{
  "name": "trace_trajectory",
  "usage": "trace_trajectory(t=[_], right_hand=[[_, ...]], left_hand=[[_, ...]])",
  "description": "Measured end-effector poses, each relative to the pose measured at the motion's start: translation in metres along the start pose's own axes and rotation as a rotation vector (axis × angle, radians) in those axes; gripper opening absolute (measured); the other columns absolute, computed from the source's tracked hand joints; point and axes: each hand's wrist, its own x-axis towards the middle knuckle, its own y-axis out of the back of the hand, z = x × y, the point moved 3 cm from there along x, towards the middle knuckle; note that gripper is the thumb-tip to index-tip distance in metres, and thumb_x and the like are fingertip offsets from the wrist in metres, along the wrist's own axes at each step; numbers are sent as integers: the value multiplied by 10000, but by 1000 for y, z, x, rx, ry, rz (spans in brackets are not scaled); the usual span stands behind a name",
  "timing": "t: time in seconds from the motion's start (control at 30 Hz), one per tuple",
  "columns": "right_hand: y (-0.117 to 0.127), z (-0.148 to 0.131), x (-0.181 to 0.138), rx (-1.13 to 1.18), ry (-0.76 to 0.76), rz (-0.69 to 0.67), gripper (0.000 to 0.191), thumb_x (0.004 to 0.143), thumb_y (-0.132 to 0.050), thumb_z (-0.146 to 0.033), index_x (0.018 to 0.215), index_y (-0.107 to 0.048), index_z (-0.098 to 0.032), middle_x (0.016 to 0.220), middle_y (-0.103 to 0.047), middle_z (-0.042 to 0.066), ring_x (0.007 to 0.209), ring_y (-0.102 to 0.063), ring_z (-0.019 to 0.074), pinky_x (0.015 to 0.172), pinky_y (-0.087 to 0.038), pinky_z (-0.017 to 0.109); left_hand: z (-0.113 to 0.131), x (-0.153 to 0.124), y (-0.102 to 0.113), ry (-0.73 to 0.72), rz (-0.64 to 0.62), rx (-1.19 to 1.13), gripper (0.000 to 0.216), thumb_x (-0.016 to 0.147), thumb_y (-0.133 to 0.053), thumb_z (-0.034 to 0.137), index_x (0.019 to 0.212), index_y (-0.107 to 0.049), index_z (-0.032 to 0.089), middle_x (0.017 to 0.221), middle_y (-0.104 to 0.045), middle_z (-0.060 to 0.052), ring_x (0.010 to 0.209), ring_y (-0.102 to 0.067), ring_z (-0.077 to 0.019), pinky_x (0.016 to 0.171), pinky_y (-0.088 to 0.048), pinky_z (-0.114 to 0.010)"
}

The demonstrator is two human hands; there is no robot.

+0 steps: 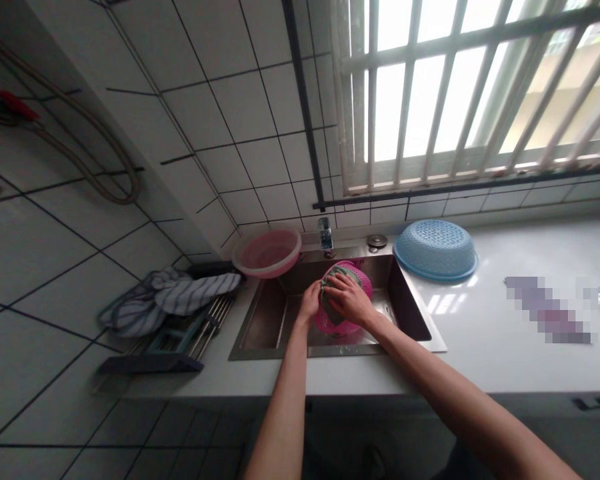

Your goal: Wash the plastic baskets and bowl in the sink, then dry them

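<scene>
A pink perforated plastic basket point(337, 328) is tilted inside the metal sink point(410, 303). At its left rim is my left hand point(310, 303), with the fingers closed on the edge. My right hand point(351, 301) presses a greyish-green cloth point(335, 312) against the basket's inside, its fingers bent over the cloth. Part of the cloth also shows at the upper rim, near both hands' fingertips. The palm side of my right hand is hidden.
The faucet point(325, 235) rises behind the sink, with a drain stopper point(377, 241) to its right. A pink basin point(270, 253) stands at the back left corner. An upturned blue basket point(435, 248) lies right of the sink. Striped cloth point(173, 300) covers a rack point(180, 340) on the left.
</scene>
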Motion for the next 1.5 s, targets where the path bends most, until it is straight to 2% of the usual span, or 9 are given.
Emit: trace_trajectory(t=[0.13,0.3,0.4,0.53,0.63,0.9,1.17,1.33,1.5], right_hand=[[-9,-31,0,26,215,-92,319,1008,-707,-280,1322,-760,-280,1553,-629,76,1527,-472,312,1305,-350,581],[-12,-42,1,74,293,-163,332,1007,-704,-273,1328,-762,-330,1545,-633,43,1546,-450,276,1327,-328,550],[-10,-17,2,127,176,-109,419,1055,-637,-302,1470,-681,-337,1651,-537,58,1570,-434,269,1323,-340,538],[-10,40,-1,246,-216,26,463,1107,-509,-378,1534,-637,-252,1621,-565,131,1515,-522,290,1265,-433,530],[-13,57,-5,273,-377,52,463,1111,-463,-363,1493,-675,-209,1549,-629,161,1460,-582,303,1235,-467,543],[-14,-5,2,147,58,-79,468,1047,-559,-180,1466,-682,-349,1674,-516,43,1607,-392,295,1332,-282,626],[2,49,-4,206,-239,74,469,1078,-552,-345,1520,-646,-218,1643,-534,156,1552,-474,318,1293,-394,573],[-6,20,-2,98,-144,2,516,1045,-634,-326,1556,-603,-257,1694,-467,147,1593,-397,360,1287,-359,636],[-18,-22,1,39,18,-81,544,1036,-669,-319,1571,-576,-284,1693,-473,130,1610,-365,345,1314,-310,625]], left_hand=[[4,1,17,68,115,20,427,827,-625,535,975,-790,169,1097,-808,-123,1035,-715,-259,954,-528,-355],[6,2,25,200,242,155,610,796,-595,788,738,-678,186,784,-719,-76,797,-640,-239,748,-475,-337],[12,-1,22,228,244,206,731,755,-580,924,661,-636,201,689,-653,-56,721,-588,-221,675,-418,-325],[19,-9,12,245,205,256,788,762,-529,984,581,-581,219,556,-535,-18,598,-486,-182,591,-339,-310],[23,-11,1,146,105,283,756,765,-578,949,586,-585,215,528,-474,14,568,-429,-159,580,-312,-296],[30,-1,1,13,120,162,625,804,-673,793,765,-720,171,785,-697,-55,833,-608,-213,784,-458,-303],[18,-6,-8,118,-125,39,568,792,-760,723,913,-762,169,965,-778,-96,953,-689,-251,908,-537,-364],[21,-8,9,89,-34,71,346,807,-728,499,957,-785,193,1115,-795,-118,1091,-701,-262,1001,-518,-367],[21,2,21,48,166,176,310,810,-574,454,794,-740,193,906,-768,-96,892,-679,-238,875,-509,-335]])
